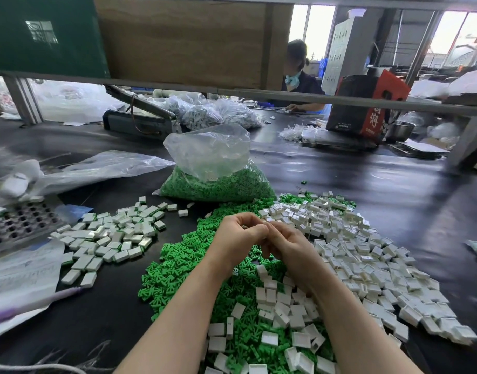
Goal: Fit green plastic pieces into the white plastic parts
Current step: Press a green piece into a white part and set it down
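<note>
left hand point(236, 237) and right hand point(288, 245): fingers curled together, grip unclear | green pieces point(178, 268) beneath | white parts point(366, 255) at 3 o'clock

bag point(215, 168) behind loose pieces point(178, 265), finished pile point(110, 238) left, empty shells point(366, 260) right

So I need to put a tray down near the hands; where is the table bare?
Bare black table lies between the left white pile and the green pieces, toward the near edge. More lies right of the bag. Under both hands it is crowded.
</note>
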`<state>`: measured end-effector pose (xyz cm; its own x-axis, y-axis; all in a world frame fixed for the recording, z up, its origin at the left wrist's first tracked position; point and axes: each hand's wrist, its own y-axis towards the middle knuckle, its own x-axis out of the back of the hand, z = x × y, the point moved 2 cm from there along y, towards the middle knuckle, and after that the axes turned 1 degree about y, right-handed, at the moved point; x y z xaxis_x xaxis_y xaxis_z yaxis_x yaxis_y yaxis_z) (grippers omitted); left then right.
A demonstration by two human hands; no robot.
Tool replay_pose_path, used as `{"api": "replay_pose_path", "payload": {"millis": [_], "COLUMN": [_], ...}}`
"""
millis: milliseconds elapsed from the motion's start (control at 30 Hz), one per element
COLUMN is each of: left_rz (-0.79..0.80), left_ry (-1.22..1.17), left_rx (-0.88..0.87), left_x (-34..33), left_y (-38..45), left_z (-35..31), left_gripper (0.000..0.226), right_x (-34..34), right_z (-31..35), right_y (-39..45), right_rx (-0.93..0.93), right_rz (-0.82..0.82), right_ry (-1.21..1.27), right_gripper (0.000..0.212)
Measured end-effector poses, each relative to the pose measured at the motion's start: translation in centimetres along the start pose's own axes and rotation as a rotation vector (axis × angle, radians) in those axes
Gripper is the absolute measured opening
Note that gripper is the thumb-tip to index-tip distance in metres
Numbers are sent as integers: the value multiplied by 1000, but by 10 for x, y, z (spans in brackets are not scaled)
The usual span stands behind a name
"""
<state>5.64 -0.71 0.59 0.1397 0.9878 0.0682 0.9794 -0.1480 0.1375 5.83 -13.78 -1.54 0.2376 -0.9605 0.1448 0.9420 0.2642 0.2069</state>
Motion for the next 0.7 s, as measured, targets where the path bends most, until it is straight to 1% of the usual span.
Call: {"api": "replay_pose_path", "payload": {"millis": [200, 300, 367, 533, 600, 700], "left_rz": [13, -4, -16, 3, -18, -75], "left_ry": [-12, -40, -53, -39, -3, 66], "left_rx": [4, 12, 28, 48, 57, 73], "left_x": [0, 1, 3, 8, 12, 31], "left_y": [0, 0, 2, 6, 8, 10], "left_z": [1, 0, -1, 2, 3, 3], "left_gripper": [6, 9, 16, 21, 19, 7], "right_x": [1, -3, -5, -8, -8, -1], "right_z": [0, 3, 7, 9, 8, 5], "right_y": [0, -1, -2, -1, -1, 2], "right_rx": [3, 13, 14, -5, -8, 14], "right_rz": [4, -23, -26, 5, -23, -136], "right_ry": [8, 75, 105, 143, 106, -49], "right_gripper": [28, 27, 34, 47, 47, 39]}}
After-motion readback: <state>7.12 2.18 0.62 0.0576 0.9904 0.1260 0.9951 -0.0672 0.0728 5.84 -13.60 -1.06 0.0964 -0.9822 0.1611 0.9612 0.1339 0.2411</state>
